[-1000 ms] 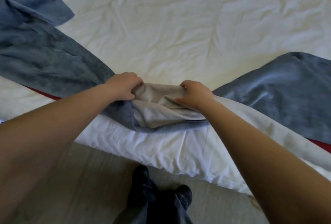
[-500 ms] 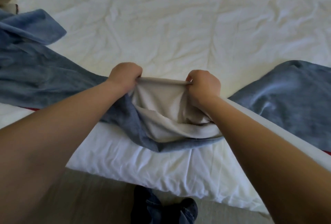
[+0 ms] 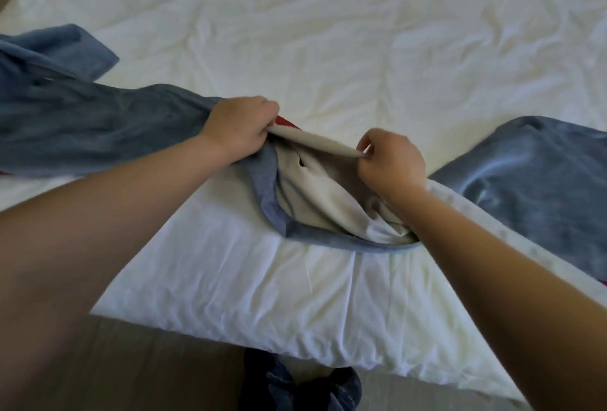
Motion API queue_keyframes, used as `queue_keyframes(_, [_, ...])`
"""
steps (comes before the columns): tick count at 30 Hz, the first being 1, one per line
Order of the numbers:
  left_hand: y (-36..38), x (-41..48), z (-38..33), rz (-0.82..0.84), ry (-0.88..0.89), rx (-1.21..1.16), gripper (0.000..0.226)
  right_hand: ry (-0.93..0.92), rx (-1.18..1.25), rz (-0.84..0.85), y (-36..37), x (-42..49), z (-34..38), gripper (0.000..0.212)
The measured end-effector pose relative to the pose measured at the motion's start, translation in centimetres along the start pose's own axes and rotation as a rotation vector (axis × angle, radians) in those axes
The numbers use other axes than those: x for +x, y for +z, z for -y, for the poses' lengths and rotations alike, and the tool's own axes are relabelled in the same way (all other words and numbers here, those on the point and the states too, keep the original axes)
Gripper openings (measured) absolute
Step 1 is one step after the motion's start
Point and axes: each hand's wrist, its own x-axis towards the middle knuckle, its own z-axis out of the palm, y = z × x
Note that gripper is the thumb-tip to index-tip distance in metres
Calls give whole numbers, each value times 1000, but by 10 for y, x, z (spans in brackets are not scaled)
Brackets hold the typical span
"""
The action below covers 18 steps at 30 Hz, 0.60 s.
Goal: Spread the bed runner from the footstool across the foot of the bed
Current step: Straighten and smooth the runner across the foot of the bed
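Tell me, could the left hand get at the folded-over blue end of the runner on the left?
Probably yes: nothing lies between the left hand and that folded end, though it now grips the pale lining.

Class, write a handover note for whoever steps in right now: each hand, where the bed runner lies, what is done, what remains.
The left hand grips the pale lining edge of the bed runner; right hand pinches that edge.
Runner lies across the foot of the bed, blue ends out both sides, middle bunched with lining up.
Done: runner on bed.
Left: turn the middle blue side up, flatten folds.
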Motion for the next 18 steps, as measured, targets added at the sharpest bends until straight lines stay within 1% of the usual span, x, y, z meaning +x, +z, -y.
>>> queue_keyframes(3, [4, -44, 6, -164, 195, 72, 6, -174, -56, 207, 9, -27, 6, 10])
queue_keyframes(5, [5, -74, 9, -193, 303, 128, 4, -297, -94, 324, 13, -42, 11, 6])
queue_keyframes(6, [8, -88, 10, -179, 335, 149, 8, -358, -118, 353, 16, -49, 14, 7])
queue_keyframes(8, [16, -115, 11, -105, 380, 166, 18, -481, -173, 404, 25, -62, 20, 13])
queue_keyframes(10, [24, -139, 8, 5, 400, 166, 19, -555, -188, 507, 40, -76, 25, 17])
queue_keyframes(12, [26, -155, -1, 144, 415, 163, 17, -591, -221, 627, 56, -92, 26, 18])
queue_keyframes(14, [29, -165, -11, 320, 472, 205, 9, -639, -296, 691, 66, -104, 26, 19])
queue_keyframes(16, [32, -170, -15, 536, 493, 240, 14, -658, -342, 732, 70, -110, 24, 18])
queue_keyframes(17, [30, -169, -15, 604, 492, 236, 18, -658, -344, 745, 67, -110, 25, 18])
queue_keyframes(18, [25, -165, -15, 581, 509, 208, 20, -653, -331, 745, 63, -108, 25, 18])
